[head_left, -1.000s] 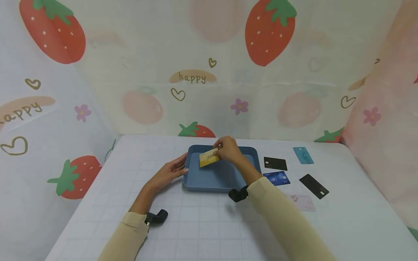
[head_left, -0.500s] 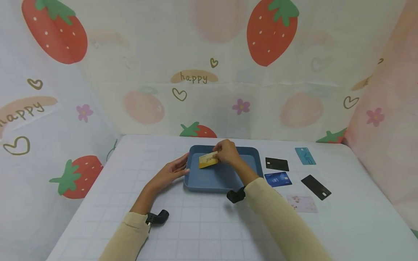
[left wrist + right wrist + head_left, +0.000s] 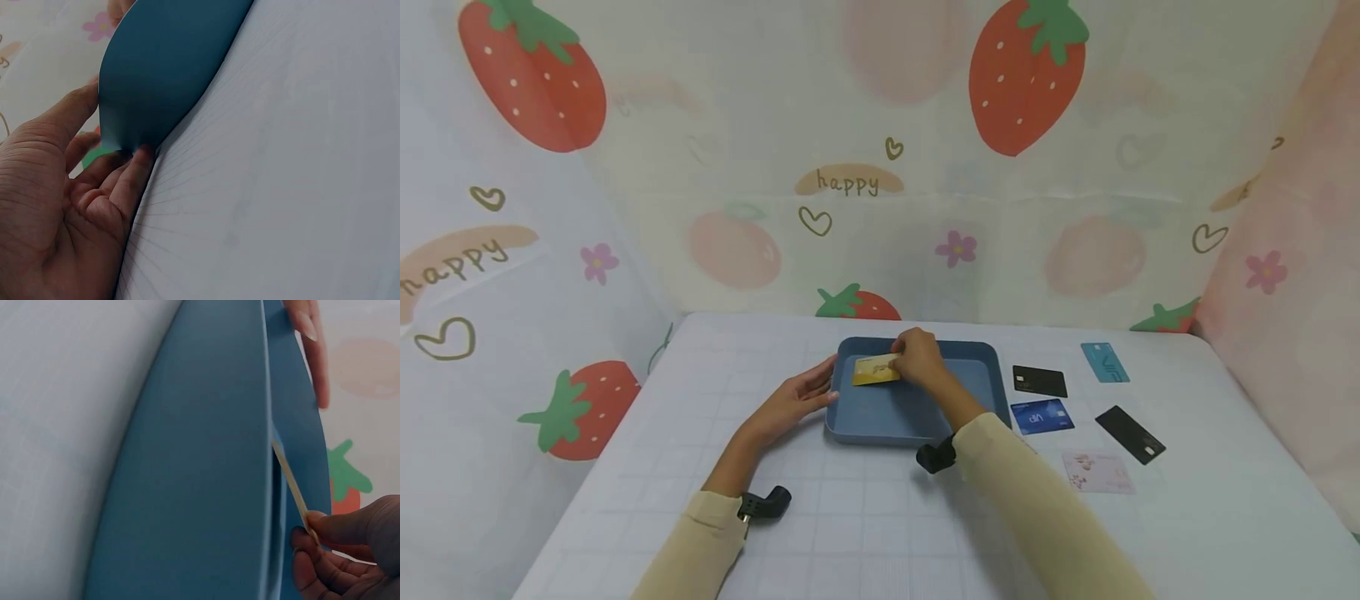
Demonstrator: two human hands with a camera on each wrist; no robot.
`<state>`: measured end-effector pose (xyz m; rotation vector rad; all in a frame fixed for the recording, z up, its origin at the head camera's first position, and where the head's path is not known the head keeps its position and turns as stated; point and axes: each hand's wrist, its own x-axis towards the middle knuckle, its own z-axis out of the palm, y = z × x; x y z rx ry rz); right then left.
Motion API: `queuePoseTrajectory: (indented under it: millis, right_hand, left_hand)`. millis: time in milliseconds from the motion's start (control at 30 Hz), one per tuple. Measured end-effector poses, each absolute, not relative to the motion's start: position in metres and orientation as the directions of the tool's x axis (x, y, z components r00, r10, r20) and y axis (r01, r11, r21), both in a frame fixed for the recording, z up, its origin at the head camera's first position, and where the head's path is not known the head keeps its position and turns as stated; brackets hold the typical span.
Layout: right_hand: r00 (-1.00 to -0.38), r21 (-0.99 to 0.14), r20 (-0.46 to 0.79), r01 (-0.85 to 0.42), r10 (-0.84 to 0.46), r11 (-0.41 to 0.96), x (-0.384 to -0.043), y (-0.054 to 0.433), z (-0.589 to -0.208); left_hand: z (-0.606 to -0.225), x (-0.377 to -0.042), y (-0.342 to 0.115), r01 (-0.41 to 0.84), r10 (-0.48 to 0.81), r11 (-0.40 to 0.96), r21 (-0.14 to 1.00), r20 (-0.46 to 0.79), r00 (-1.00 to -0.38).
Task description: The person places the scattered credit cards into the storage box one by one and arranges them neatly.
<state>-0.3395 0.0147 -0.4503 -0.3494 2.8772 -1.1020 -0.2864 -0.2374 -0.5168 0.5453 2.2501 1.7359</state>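
A yellow card [image 3: 874, 370] lies low over the left half of the blue tray [image 3: 917, 439]. My right hand [image 3: 921, 358] pinches the card's right end between thumb and fingers. Seen edge-on in the right wrist view, the card [image 3: 289, 478] slopes down into the tray, its far edge hidden behind the tray wall. At the tray's left side, my left hand [image 3: 793, 400] rests with fingers and thumb extended against the outer wall. In the left wrist view those fingers [image 3: 132, 178] touch the tray's outside near its base.
Right of the tray lie a black card [image 3: 1039, 381], a blue VIP card [image 3: 1042, 416], a teal VIP card [image 3: 1105, 362], a second black card [image 3: 1131, 434] and a pale pink flowered card [image 3: 1098, 472]. A strawberry-print cloth [image 3: 737, 150] hangs behind the white table [image 3: 850, 533].
My right hand has lowered the yellow card toward the tray floor and shifted slightly left, and the card lies flatter. My left hand keeps its place at the tray's side.
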Motion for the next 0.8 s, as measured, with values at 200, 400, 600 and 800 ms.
queuePoseTrajectory:
  millis: [200,400,600,800]
  right_hand:
    - [-0.975,-0.649,0.043,-0.192,-0.217,0.736,-0.341,0.010,-0.454]
    - [-0.975,-0.634,0.068,-0.207,-0.213,0.745,-0.343,0.006,-0.459]
    - [-0.974,-0.618,0.076,-0.214,-0.213,0.757,-0.343,0.004,-0.460]
    - [-0.974,-0.620,0.066,-0.210,-0.216,0.756,-0.341,0.003,-0.459]
  left_hand:
    - [-0.517,-0.286,-0.237,0.137,0.431,0.227,0.964,0.027,-0.902]
    - [-0.516,-0.286,-0.237,0.132,0.424,0.233,0.964,0.021,-0.906]
    - [-0.514,-0.284,-0.236,0.131,0.424,0.231,0.964,0.022,-0.905]
    - [-0.514,-0.284,-0.237,0.127,0.418,0.231,0.965,0.020,-0.908]
